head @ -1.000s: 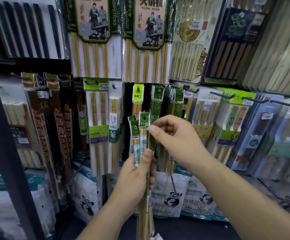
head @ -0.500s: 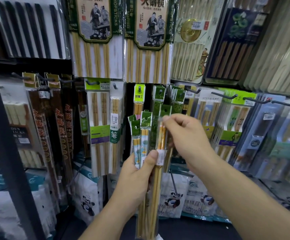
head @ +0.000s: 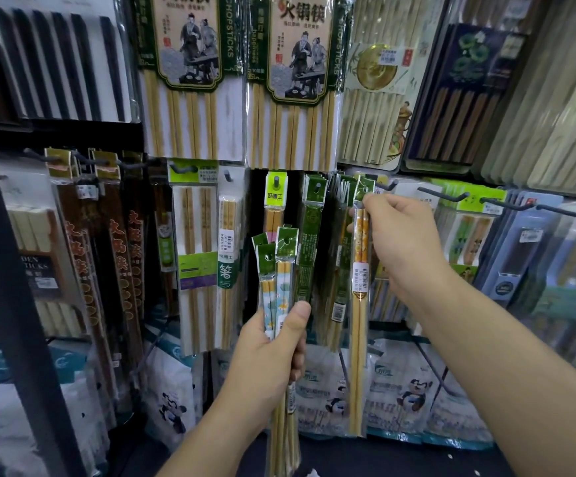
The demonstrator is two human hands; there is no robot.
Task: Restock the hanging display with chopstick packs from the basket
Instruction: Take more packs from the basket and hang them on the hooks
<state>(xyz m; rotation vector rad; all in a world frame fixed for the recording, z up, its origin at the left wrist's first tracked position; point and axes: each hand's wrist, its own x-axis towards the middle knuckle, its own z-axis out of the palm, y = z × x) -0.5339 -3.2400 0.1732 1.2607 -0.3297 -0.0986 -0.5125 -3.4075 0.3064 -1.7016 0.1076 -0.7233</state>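
At mid peg row, right of centre: single chopstick pack [head: 360,270], orange-patterned tops, hanging straight down, pinched at its green header by right hand [head: 400,242], thumb and fingers curled tight on it. Header just beside dark peg [head: 388,184]; on the peg or not, cannot tell. Left of that and nearer: bundle of packs [head: 281,266], upright, green headers fanned, gripped low by left hand [head: 269,349], fingers wrapped round, thumb pressed across front. Between both hands, farther back: green packs [head: 310,235] hanging on pegs. Above: big bamboo sets [head: 186,125]. Far left: dark lacquered packs [head: 121,256]. Below: panda-print bags [head: 414,394].
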